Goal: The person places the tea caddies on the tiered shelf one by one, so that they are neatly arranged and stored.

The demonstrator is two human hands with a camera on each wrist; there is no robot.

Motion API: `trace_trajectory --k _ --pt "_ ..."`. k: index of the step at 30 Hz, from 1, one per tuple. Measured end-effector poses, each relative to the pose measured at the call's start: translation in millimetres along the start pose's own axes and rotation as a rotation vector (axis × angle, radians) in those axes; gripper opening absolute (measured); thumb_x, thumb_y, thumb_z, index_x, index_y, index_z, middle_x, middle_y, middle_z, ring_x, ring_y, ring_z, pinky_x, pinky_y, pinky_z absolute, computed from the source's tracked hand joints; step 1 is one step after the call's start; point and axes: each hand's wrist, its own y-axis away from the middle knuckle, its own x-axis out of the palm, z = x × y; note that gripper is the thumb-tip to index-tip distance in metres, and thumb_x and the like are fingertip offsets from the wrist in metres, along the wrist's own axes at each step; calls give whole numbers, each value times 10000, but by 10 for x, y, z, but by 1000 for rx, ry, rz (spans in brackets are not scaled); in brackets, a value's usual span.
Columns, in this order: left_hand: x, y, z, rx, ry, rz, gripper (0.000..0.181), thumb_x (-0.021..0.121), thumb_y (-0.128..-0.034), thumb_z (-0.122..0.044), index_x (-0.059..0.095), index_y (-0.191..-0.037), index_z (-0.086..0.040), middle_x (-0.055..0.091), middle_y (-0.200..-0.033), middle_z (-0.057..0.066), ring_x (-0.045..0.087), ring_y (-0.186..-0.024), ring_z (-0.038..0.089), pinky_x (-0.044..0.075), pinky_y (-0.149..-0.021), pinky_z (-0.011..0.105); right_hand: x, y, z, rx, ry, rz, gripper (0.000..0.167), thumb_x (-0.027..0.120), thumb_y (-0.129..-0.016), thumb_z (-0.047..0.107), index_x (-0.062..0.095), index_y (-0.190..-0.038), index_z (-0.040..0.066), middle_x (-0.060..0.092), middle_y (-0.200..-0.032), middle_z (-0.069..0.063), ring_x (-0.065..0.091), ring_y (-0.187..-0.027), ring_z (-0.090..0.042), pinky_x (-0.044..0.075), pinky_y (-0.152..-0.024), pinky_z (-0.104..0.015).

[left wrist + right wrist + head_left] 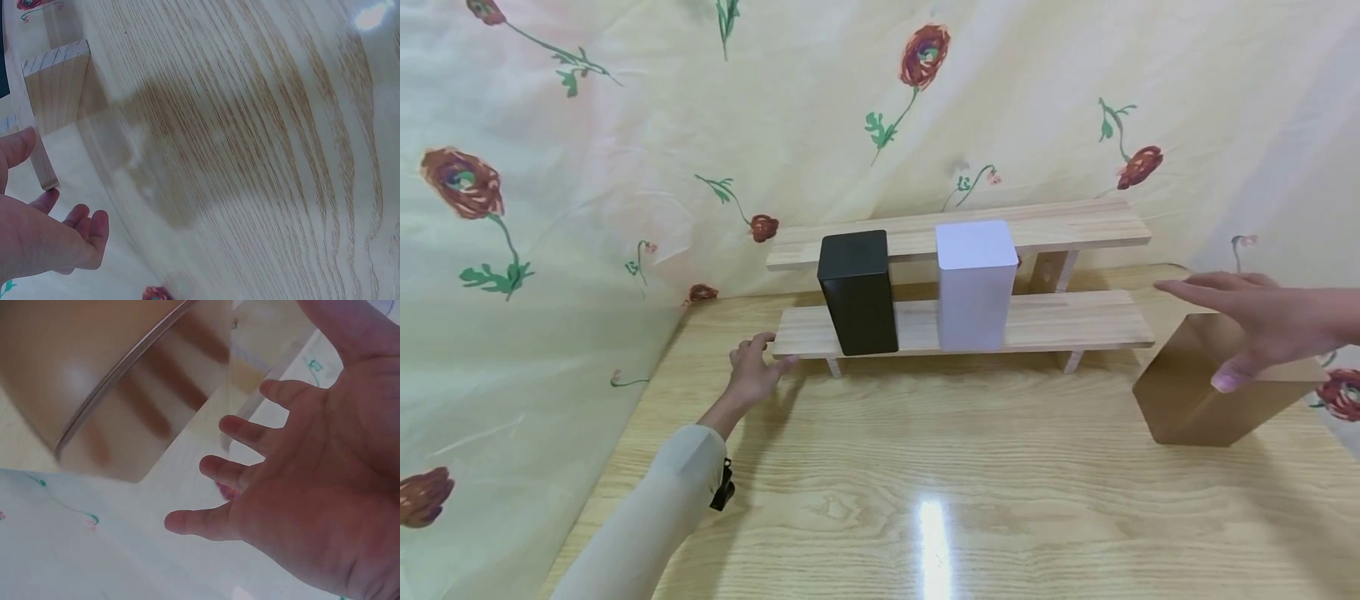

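A two-tier wooden shelf stands against the back cloth. My left hand is at the left end of its lower board, with the thumb and index finger at the board's end in the left wrist view and the other fingers bent. On that board stand a black tin and a white tin. At the right, my right hand hovers over a gold tin, fingers spread and nothing in it. The right wrist view shows the palm apart from the tin, whose shiny surface reflects the fingers.
The shelf stands on a wood-grain table, which has a bright light reflection near the front. Cloth printed with red flowers hangs behind and at the sides. A small black clip is at the left sleeve.
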Motion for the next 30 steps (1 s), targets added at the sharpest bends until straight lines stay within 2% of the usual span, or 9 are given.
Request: trace_trajectory --k 4,8,10,13,19,21,24,27,30 --pt "2 7 11 -1 8 1 676 601 -954 -350 305 -1463 -19 316 -1407 255 225 -1262 382 340 -984 543 22 64 -110 44 -11 41 1310 874 -633 142 -61 -1550 184 125 -1389 -448 96 -1162 -672 81 -806 -802" --pt "3 22 12 -3 19 3 666 606 -953 -338 312 -1460 -22 314 -1413 259 218 -1277 385 330 -998 554 98 144 -260 -35 23 28 1273 838 -704 181 -120 -1516 387 169 -1348 -448 161 -1120 -665 110 -775 -799" --pt "0 27 6 1 15 5 665 602 -956 -335 309 -1461 -17 308 -1417 266 216 -1279 391 330 -996 558 134 177 -334 -76 50 22 1205 810 -749 277 -117 -1504 423 205 -1343 -419 202 -1122 -640 134 -777 -775" --pt "-8 31 -4 0 12 3 665 600 -957 -335 307 -1462 -16 305 -1421 266 216 -1280 393 336 -990 555 184 212 -432 -118 78 15 1166 782 -763 370 -106 -1519 384 256 -1350 -362 241 -1151 -556 159 -793 -735" --pt "-21 28 -11 -4 7 1 674 601 -956 -340 302 -1466 -16 310 -1416 261 221 -1273 387 342 -986 544 270 247 -525 -104 57 4 1309 845 -657 262 -131 -1526 337 249 -1347 -316 144 -1223 -433 112 -814 -701" --pt "-17 21 -7 -4 9 -2 673 607 -954 -333 306 -1464 -15 313 -1415 263 224 -1270 387 339 -987 546 299 230 -533 -124 81 -37 1297 852 -638 277 -78 -1543 312 284 -1360 -219 110 -1271 -224 131 -829 -662" --pt "-8 11 -3 -7 14 -6 665 614 -951 -325 314 -1461 -21 317 -1413 258 225 -1274 384 336 -993 546 328 204 -534 -164 114 -109 1245 853 -629 300 24 -1558 277 296 -1359 41 106 -1178 65 136 -893 -556" --pt "0 1 -6 -9 20 -7 663 613 -952 -318 312 -1463 -21 315 -1415 256 220 -1281 383 334 -996 546 328 186 -536 -192 120 -147 1200 850 -636 307 82 -1557 283 208 -1312 285 88 -1144 152 137 -887 -503" --pt "4 -9 -12 -10 23 -5 665 606 -957 -319 303 -1468 -20 307 -1418 259 209 -1286 387 330 -999 547 321 174 -543 -196 127 -154 1191 849 -643 310 80 -1552 321 177 -1296 346 106 -1142 163 135 -887 -488"
